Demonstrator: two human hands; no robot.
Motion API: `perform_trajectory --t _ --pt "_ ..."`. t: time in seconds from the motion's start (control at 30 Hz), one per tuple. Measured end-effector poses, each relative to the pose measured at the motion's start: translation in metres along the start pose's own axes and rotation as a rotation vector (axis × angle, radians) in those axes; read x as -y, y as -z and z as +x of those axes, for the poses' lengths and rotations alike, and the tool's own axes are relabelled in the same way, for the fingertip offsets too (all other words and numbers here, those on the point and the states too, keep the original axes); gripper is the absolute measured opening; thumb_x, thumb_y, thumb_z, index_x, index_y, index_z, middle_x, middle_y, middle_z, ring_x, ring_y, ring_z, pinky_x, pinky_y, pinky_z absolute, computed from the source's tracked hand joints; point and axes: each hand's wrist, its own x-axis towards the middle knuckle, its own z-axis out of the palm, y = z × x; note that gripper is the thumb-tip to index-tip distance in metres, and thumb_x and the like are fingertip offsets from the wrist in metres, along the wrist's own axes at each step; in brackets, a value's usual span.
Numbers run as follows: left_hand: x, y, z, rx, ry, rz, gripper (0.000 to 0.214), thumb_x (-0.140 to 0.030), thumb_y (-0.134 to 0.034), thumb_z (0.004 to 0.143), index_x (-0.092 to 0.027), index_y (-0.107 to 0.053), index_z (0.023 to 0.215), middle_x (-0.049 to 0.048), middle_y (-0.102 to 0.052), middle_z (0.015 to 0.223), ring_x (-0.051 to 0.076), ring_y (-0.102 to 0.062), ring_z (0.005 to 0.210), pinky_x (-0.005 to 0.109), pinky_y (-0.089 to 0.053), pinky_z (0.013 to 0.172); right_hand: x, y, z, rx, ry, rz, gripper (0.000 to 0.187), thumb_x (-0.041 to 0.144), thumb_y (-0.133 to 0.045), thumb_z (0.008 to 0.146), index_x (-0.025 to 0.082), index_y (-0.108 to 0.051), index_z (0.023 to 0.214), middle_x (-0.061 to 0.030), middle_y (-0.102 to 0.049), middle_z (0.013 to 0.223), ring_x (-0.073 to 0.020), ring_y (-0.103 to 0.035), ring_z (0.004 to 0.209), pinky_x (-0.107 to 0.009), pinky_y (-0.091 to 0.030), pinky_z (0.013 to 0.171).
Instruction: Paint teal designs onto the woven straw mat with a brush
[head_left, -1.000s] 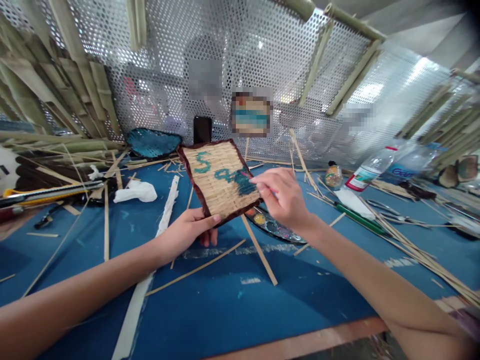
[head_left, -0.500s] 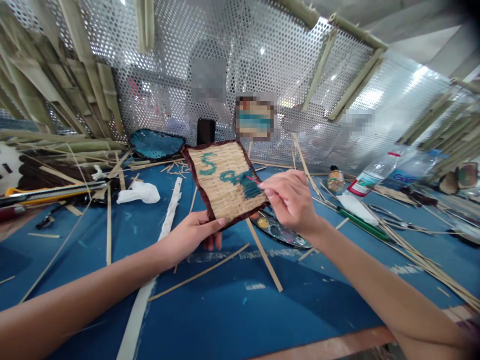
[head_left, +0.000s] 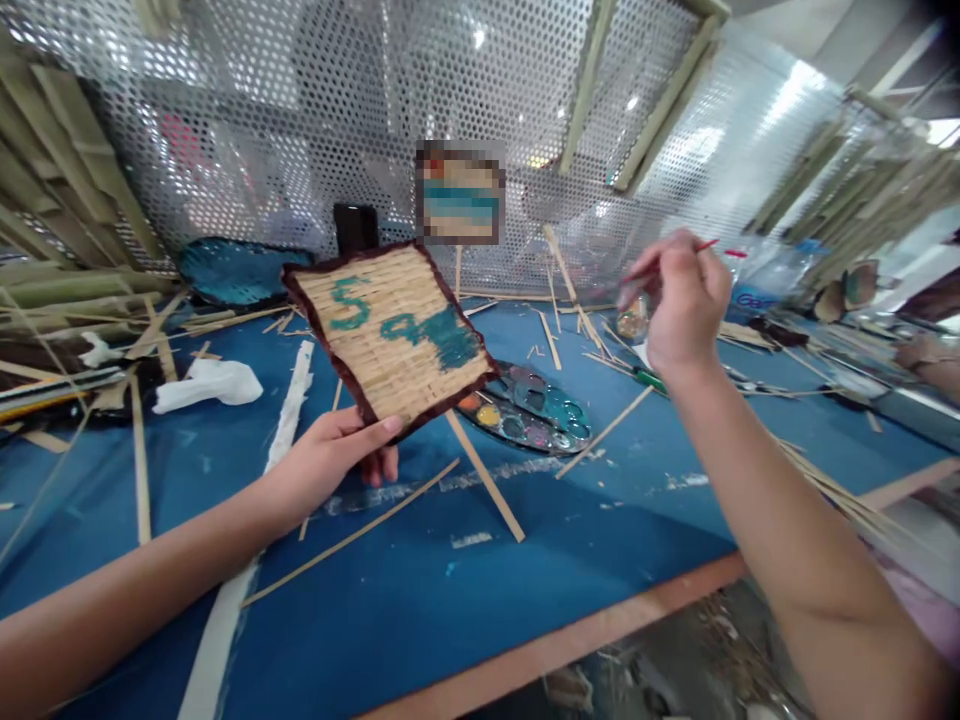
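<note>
evidently the woven panel (head_left: 375, 365) is held up over the table (head_left: 562, 560) by the left hand (head_left: 360, 445), thumb on top and fingers beneath, pinching its near corner. that corner looks free of paint, so the grip seems chosen to spare the green letters (head_left: 351, 322) and keep the face tilted toward the person. whether the panel's far edge rests on anything cannot be told.

to the right of the panel, well apart from it and from the other hand, the right hand (head_left: 690, 305) is raised in the air, fingers curled around what looks like a thin red brush (head_left: 707, 244); its painting end is too blurred to make out. this height keeps it clear of the wet-looking patch (head_left: 454, 340).

just right of the panel, partly hidden behind its corner, lies the palette (head_left: 537, 412), probably put there for easy reach. a wooden strip (head_left: 487, 480) slants from under the panel toward the near side. left of the panel lies a crumpled white cloth (head_left: 210, 385). beyond the panel a dark phone (head_left: 356, 228) stands near the mesh wall (head_left: 300, 150), perhaps for support.
</note>
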Motion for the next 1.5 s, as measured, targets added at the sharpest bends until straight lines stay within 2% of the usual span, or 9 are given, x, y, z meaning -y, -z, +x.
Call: perform_trajectory --t 0.07,0.17,0.33,0.47,0.8,1.2,1.27,1.4,1.5 --pt "0.003 0.001 0.002 -0.002 0.007 0.003 0.04 -0.049 -0.058 0.085 -0.017 -0.062 0.061 0.0032 -0.066 0.059 0.013 -0.054 0.051 0.024 -0.044 0.053 -0.025 0.022 -0.007 0.001 -0.212 -0.035 0.046 0.055 -0.048 0.091 0.021 -0.051 0.061 0.0013 -0.049 0.05 -0.0068 -0.04 0.036 -0.025 -0.027 0.037" --pt "0.003 0.0 0.002 -0.014 0.027 0.025 0.041 -0.05 -0.058 0.083 -0.018 -0.064 0.058 0.0036 -0.066 0.058 0.013 -0.054 0.05 0.024 -0.043 0.052 -0.051 0.036 -0.025 0.301 -0.503 -0.036 0.051 0.061 -0.054 0.085 0.019 -0.051 0.055 0.0011 -0.049 0.043 -0.0066 -0.035 0.031 -0.024 -0.022 0.033" --pt "-0.006 -0.003 -0.003 -0.077 0.083 0.079 0.039 -0.042 -0.057 0.085 -0.018 -0.066 0.055 0.0011 -0.065 0.058 0.013 -0.053 0.054 0.022 -0.041 0.056 -0.054 0.033 -0.035 0.941 -0.654 -0.063 0.054 0.065 -0.055 0.083 0.017 -0.059 0.06 -0.0001 -0.055 0.042 -0.0092 -0.049 0.035 -0.022 -0.039 0.04" --pt "-0.012 -0.001 -0.005 -0.053 0.108 0.162 0.039 -0.043 -0.055 0.085 -0.02 -0.067 0.056 0.0001 -0.063 0.056 0.012 -0.052 0.054 0.021 -0.04 0.058 -0.043 0.031 -0.032 1.15 -0.724 -0.047 0.054 0.064 -0.054 0.084 0.015 -0.06 0.061 -0.0013 -0.058 0.044 -0.0098 -0.051 0.035 -0.022 -0.041 0.04" --pt "-0.012 -0.006 -0.005 -0.093 0.091 0.11 0.039 -0.04 -0.055 0.086 -0.018 -0.065 0.056 0.0003 -0.064 0.057 0.012 -0.051 0.054 0.022 -0.038 0.056 -0.041 0.028 -0.037 1.042 -0.668 -0.096 0.052 0.063 -0.054 0.085 0.017 -0.061 0.063 -0.0016 -0.061 0.048 -0.0118 -0.057 0.042 -0.023 -0.045 0.046" --pt "-0.004 -0.001 -0.002 -0.023 0.044 0.019 0.036 -0.036 -0.056 0.089 -0.014 -0.063 0.062 0.0012 -0.066 0.06 0.011 -0.054 0.053 0.023 -0.042 0.056 -0.054 0.028 -0.041 0.956 -0.678 -0.129 0.054 0.065 -0.057 0.082 0.016 -0.058 0.058 -0.0002 -0.052 0.041 -0.0101 -0.047 0.035 -0.024 -0.038 0.039" --pt "-0.004 -0.001 -0.002 -0.013 0.031 -0.006 0.035 -0.036 -0.056 0.089 -0.014 -0.063 0.063 0.0017 -0.066 0.061 0.011 -0.054 0.053 0.023 -0.043 0.056 -0.047 0.026 -0.036 0.805 -0.654 0.008 0.052 0.065 -0.059 0.08 0.017 -0.057 0.059 0.0 -0.052 0.044 -0.0104 -0.048 0.035 -0.024 -0.037 0.037" --pt "-0.004 -0.002 -0.003 0.007 -0.003 -0.011 0.039 -0.042 -0.056 0.088 -0.013 -0.062 0.063 0.0043 -0.066 0.061 0.012 -0.055 0.053 0.024 -0.044 0.056 -0.015 0.006 -0.014 0.257 -0.375 0.178 0.044 0.057 -0.057 0.085 0.019 -0.054 0.063 0.0017 -0.05 0.05 -0.0095 -0.047 0.037 -0.024 -0.035 0.035" --pt "-0.003 -0.002 -0.003 0.005 -0.016 0.028 0.043 -0.046 -0.054 0.088 -0.014 -0.062 0.062 0.0047 -0.065 0.06 0.013 -0.054 0.053 0.023 -0.042 0.055 0.018 -0.025 0.004 0.237 -0.217 0.24 0.039 0.055 -0.051 0.089 0.019 -0.058 0.074 0.0001 -0.058 0.058 -0.0108 -0.054 0.046 -0.024 -0.042 0.042"
